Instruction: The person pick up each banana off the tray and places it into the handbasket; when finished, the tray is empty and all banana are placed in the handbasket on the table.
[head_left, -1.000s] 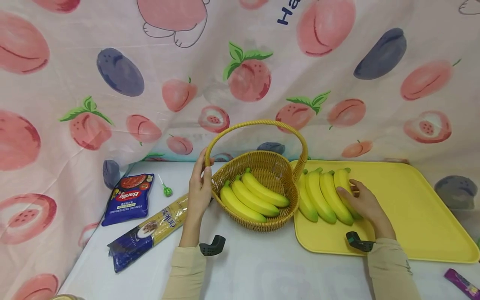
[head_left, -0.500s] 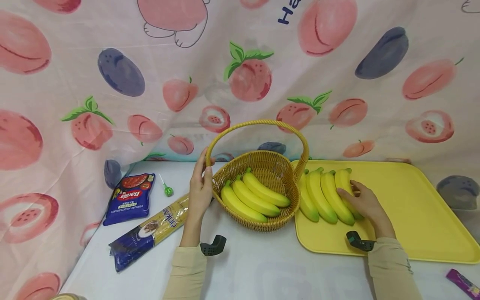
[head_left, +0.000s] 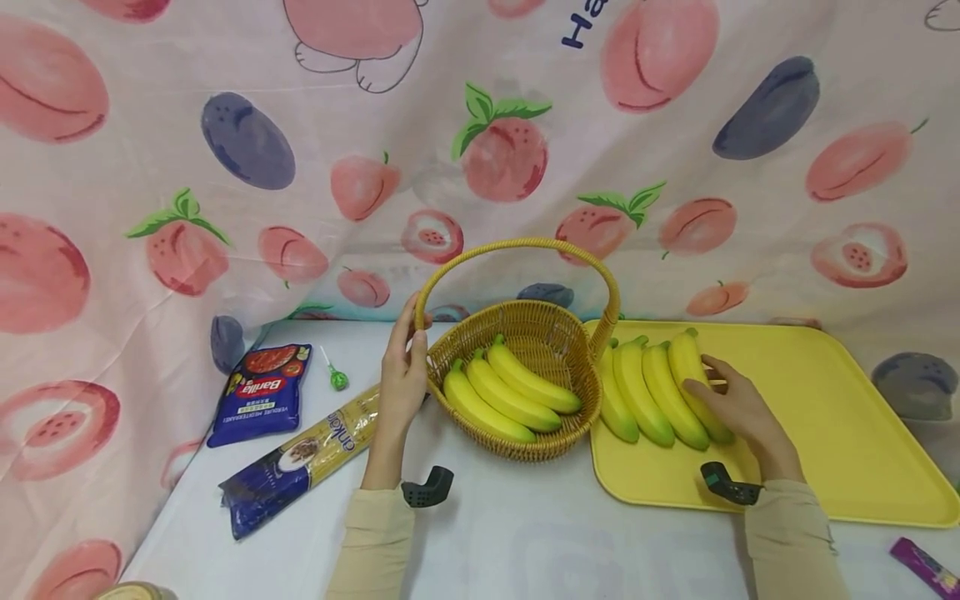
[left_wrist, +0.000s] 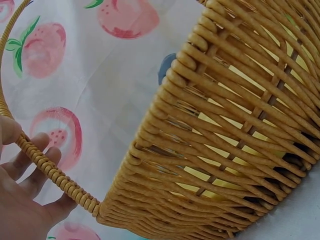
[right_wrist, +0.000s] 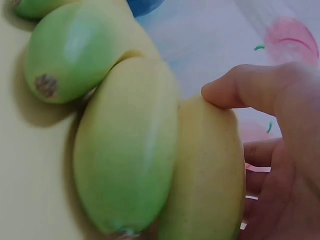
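A yellow wicker basket [head_left: 551, 321] stands mid-table with 3 bananas [head_left: 512, 400] lying in it. My left hand [head_left: 403, 375] grips the lower left end of its arched handle [left_wrist: 55, 175], thumb on one side and fingers behind. To the right, several bananas lie side by side on a yellow tray [head_left: 840, 417]. The rightmost banana [head_left: 688, 358] is pinched by my right hand [head_left: 753, 421]. In the right wrist view the thumb presses its upper side [right_wrist: 207, 150], and the other fingers are partly hidden behind it. Its neighbour [right_wrist: 130, 145] lies right against it.
Left of the basket lie a long pasta packet [head_left: 300, 462], a blue Barilla pouch [head_left: 262, 396] and a green lollipop [head_left: 338, 379]. A purple wrapper [head_left: 926, 567] lies at the front right. A jar lid [head_left: 133, 592] shows at the bottom left. Fruit-printed cloth [head_left: 495, 167] hangs behind.
My right hand has shifted slightly right, and the rightmost banana has tilted a little with it, its stem end moving up. The left hand keeps its hold on the basket handle.
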